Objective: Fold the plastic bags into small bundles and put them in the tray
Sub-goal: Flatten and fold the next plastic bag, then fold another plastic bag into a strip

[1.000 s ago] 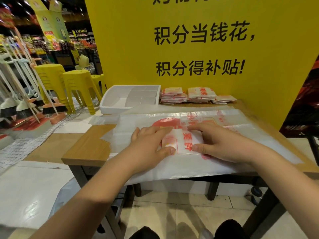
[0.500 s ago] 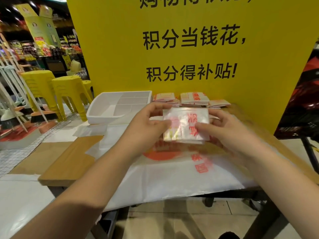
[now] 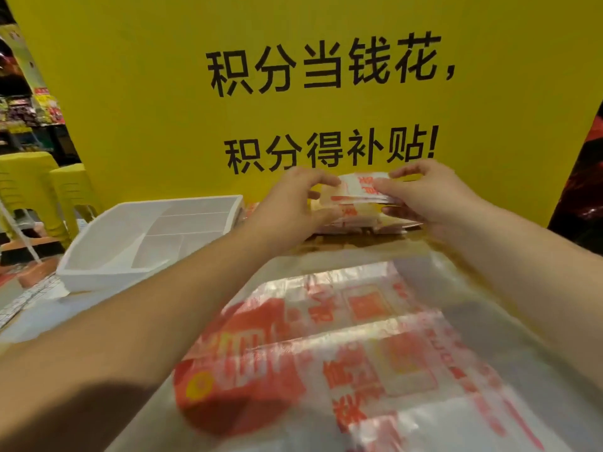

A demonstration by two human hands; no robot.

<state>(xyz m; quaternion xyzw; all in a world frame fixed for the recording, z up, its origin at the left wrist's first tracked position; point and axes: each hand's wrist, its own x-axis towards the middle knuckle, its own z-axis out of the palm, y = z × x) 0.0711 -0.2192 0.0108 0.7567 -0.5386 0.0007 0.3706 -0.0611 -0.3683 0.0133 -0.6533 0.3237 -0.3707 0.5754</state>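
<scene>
A: Item one, the hands?

B: Left hand [image 3: 293, 203] and right hand [image 3: 424, 194], both reaching to the far edge of the worktop [image 3: 352, 239], fingers closed on a folded bundle [image 3: 362, 190] from either end. The bundle sits between them, on top of a stack [image 3: 368, 220] of like bundles against the yellow sign [image 3: 326, 93].

A: Long axis of the bundle?

B: Runs hand to hand, left to right, lying flat. Each hand pinches one short end.

A: Item two, the tray?

B: White tray [image 3: 98, 272], divided into compartments, none showing a bundle. It lies to the left of the hands and somewhat nearer the person, just beside the left forearm. The left hand is the nearer one; the right is well apart from it, with the stack between.

A: So the move turns on that?

B: By my reading, yes. The bundles sit beside the tray, not in it, so a carry leftward and back is called for, most easily with the left hand.

A: Item three?

B: Unfolded bags [image 3: 342, 353], flat on the worktop, nearer the person than both hands, under the forearms. Still to fold.
</scene>
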